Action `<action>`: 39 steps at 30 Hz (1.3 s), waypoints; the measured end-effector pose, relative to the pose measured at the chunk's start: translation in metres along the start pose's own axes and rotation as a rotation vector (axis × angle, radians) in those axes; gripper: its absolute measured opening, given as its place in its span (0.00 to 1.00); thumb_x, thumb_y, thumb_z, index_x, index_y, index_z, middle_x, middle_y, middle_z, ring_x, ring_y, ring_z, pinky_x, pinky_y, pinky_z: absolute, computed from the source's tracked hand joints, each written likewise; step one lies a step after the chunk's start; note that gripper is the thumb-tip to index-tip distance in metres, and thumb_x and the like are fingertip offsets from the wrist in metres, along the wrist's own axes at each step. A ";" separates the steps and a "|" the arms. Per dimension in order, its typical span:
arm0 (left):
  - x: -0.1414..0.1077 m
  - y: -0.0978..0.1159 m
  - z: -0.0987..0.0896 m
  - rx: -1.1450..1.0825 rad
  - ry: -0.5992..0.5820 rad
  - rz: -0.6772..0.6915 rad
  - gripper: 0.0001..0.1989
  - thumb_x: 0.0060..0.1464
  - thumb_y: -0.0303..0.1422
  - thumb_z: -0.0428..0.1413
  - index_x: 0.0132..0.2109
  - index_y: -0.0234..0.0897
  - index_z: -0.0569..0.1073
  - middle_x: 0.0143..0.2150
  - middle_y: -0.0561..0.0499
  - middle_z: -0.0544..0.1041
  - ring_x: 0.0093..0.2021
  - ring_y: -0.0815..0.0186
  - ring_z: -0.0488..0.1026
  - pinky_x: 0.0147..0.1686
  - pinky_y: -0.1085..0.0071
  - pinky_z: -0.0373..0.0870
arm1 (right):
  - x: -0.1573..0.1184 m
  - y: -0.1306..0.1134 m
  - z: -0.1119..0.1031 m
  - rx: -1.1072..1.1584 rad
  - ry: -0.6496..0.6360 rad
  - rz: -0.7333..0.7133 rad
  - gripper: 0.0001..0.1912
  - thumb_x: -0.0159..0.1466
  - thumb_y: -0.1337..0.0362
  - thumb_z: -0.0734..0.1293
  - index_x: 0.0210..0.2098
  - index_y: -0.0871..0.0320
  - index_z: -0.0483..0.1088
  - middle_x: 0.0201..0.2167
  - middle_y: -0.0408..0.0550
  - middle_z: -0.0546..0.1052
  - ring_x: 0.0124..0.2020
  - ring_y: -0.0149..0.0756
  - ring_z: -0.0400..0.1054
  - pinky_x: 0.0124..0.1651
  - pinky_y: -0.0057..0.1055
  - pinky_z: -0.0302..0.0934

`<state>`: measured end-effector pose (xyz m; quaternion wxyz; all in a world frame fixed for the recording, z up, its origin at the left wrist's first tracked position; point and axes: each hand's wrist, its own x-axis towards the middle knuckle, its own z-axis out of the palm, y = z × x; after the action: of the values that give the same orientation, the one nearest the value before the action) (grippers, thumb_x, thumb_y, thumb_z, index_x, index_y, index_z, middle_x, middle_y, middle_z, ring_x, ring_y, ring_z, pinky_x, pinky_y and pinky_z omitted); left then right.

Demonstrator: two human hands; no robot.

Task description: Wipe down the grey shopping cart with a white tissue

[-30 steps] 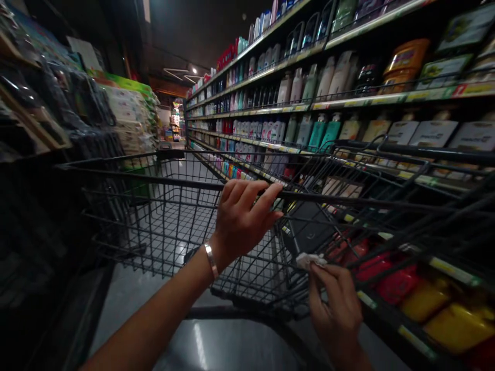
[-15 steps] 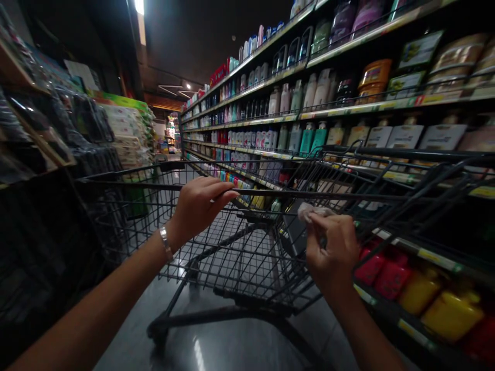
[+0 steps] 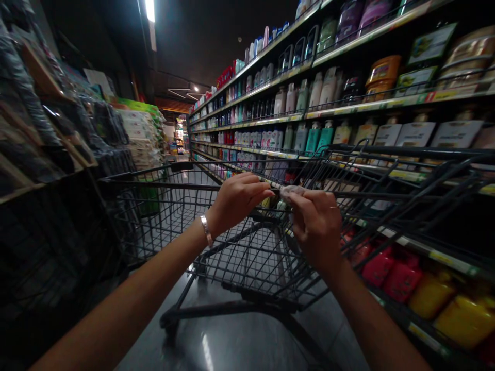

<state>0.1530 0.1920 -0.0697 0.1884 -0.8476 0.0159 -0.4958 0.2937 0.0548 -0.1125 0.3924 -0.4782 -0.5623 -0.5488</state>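
The left hand (image 3: 240, 200) rests over the near rail (image 3: 193, 186) of a black wire shopping cart (image 3: 263, 299), perhaps for steadiness, its closure unclear, while the right hand (image 3: 319, 226), just rightward, pinches a crumpled whitish tissue (image 3: 290, 192) at that rail, apparently for close control.

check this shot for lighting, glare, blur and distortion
Head view: dim overall, long white ceiling light glaring; head view: pale streak on glossy grey floor; head view: squat yellow bottles look stretched; head view: crumpled white wad in right hand looks soft.
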 end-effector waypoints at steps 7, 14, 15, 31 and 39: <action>0.000 -0.002 0.001 -0.021 0.008 0.009 0.21 0.65 0.42 0.44 0.37 0.35 0.76 0.28 0.51 0.75 0.30 0.70 0.68 0.33 0.72 0.64 | -0.018 0.042 -0.034 -0.199 0.195 0.143 0.04 0.63 0.68 0.67 0.38 0.56 0.70 0.31 0.47 0.72 0.35 0.39 0.65 0.42 0.40 0.56; -0.004 0.004 -0.001 0.015 0.056 -0.023 0.17 0.63 0.41 0.48 0.37 0.34 0.76 0.28 0.51 0.74 0.30 0.68 0.67 0.31 0.71 0.64 | -0.001 -0.006 0.006 -0.013 0.034 -0.036 0.06 0.65 0.71 0.63 0.40 0.57 0.70 0.34 0.47 0.75 0.37 0.36 0.64 0.41 0.34 0.57; -0.005 0.005 -0.001 0.028 0.062 -0.037 0.17 0.64 0.41 0.48 0.37 0.34 0.76 0.28 0.51 0.74 0.30 0.68 0.67 0.31 0.71 0.63 | -0.001 -0.002 0.004 -0.044 0.038 -0.035 0.06 0.65 0.71 0.64 0.40 0.57 0.70 0.34 0.47 0.75 0.36 0.36 0.64 0.41 0.34 0.56; -0.009 0.012 0.000 0.091 0.090 -0.126 0.18 0.63 0.43 0.47 0.40 0.37 0.76 0.30 0.50 0.76 0.32 0.65 0.69 0.35 0.67 0.65 | -0.030 0.099 -0.097 -0.359 0.230 0.377 0.04 0.61 0.68 0.64 0.33 0.60 0.70 0.32 0.52 0.72 0.38 0.43 0.65 0.44 0.42 0.57; -0.010 0.014 0.002 0.079 0.112 -0.127 0.17 0.63 0.43 0.48 0.40 0.38 0.76 0.30 0.51 0.76 0.31 0.66 0.69 0.35 0.67 0.64 | -0.075 0.051 -0.067 -0.152 0.073 0.343 0.07 0.64 0.72 0.61 0.40 0.57 0.67 0.34 0.49 0.70 0.37 0.39 0.66 0.40 0.36 0.63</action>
<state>0.1520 0.1820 -0.0832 0.1886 -0.8097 -0.0469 -0.5537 0.3555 -0.0228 -0.1664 0.4633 -0.5750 -0.4148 -0.5316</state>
